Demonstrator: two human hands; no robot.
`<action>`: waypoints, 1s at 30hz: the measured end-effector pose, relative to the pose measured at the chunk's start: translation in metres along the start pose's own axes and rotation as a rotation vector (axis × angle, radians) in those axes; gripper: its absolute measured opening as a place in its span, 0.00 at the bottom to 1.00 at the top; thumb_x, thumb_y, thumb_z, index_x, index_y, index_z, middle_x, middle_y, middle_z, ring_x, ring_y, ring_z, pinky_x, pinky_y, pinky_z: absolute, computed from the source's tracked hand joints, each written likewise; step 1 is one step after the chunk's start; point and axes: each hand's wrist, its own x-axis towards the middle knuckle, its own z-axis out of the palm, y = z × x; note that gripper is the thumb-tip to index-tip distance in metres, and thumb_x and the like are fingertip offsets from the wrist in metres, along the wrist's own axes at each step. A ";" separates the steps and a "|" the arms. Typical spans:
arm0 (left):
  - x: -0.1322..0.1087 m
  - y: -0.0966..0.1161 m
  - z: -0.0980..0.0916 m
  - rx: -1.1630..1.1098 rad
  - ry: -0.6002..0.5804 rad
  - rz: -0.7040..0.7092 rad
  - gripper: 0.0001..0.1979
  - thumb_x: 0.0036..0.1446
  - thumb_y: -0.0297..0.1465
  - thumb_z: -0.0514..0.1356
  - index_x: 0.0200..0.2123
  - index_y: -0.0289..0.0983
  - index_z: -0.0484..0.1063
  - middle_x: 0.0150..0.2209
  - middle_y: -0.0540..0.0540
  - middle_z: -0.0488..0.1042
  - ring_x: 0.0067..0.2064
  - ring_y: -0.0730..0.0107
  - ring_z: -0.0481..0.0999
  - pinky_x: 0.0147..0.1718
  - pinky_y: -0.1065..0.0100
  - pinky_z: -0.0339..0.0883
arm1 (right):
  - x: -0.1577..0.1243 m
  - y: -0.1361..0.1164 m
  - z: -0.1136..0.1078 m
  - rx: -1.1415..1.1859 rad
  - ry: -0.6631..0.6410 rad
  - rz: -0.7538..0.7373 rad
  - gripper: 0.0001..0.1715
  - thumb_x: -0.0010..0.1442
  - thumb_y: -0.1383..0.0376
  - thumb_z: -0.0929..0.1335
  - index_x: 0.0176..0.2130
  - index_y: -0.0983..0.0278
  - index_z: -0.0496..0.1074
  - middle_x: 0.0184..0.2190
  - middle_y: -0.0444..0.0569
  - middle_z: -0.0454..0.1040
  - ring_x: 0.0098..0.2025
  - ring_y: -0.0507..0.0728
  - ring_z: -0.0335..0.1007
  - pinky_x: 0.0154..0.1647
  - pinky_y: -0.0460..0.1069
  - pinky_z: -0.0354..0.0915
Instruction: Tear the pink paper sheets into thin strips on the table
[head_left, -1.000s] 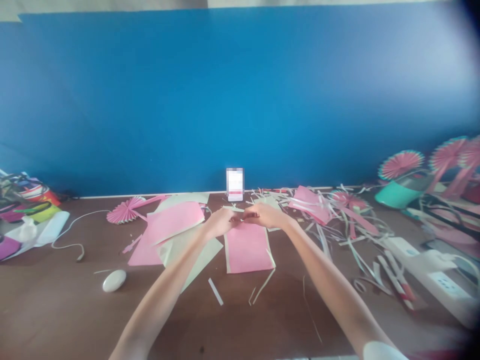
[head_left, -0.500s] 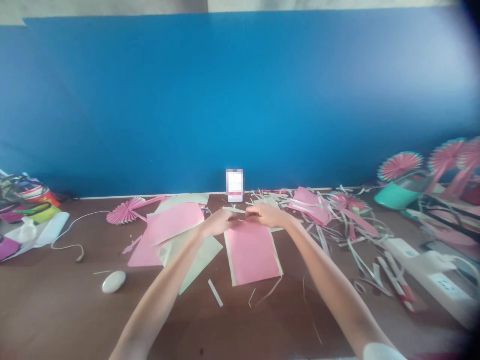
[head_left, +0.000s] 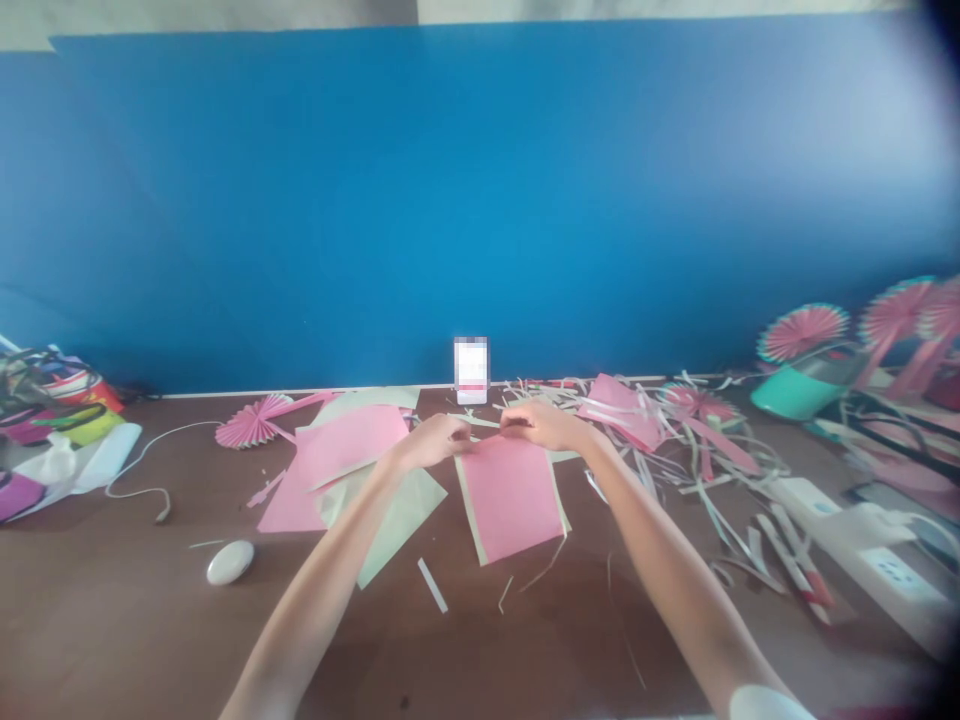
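Observation:
A pink sheet of paper [head_left: 516, 500] with pale green edging along its sides lies in front of me, its far edge between my hands. My left hand [head_left: 436, 440] has its fingers curled at the far left corner of that sheet. On the same far edge, further right, my right hand [head_left: 544, 425] pinches the paper with its fingers bent. Left of the sheet, more pink paper [head_left: 356, 440] overlaps pale green sheets [head_left: 405, 525], partly behind my left forearm. Fine detail at the fingertips is too small to make out.
A phone [head_left: 472, 370] stands upright against the blue wall. Pink paper fans [head_left: 253, 422] and a tangle of paper strips [head_left: 645, 450] lie on both sides. A white mouse [head_left: 230, 563] rests at left. A power strip [head_left: 862, 550] and a green container [head_left: 795, 390] are at right.
Both hands have shifted slightly to the right with the pink sheet. The sheet has turned a little, and its near edge now slants more.

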 end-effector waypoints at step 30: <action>-0.002 -0.028 -0.013 0.028 -0.056 -0.097 0.12 0.56 0.33 0.52 0.38 0.38 0.73 0.41 0.45 0.74 0.39 0.64 0.72 0.34 0.70 0.62 | -0.007 0.005 -0.008 0.080 0.009 0.078 0.13 0.60 0.58 0.63 0.40 0.60 0.73 0.38 0.48 0.76 0.38 0.57 0.70 0.39 0.50 0.60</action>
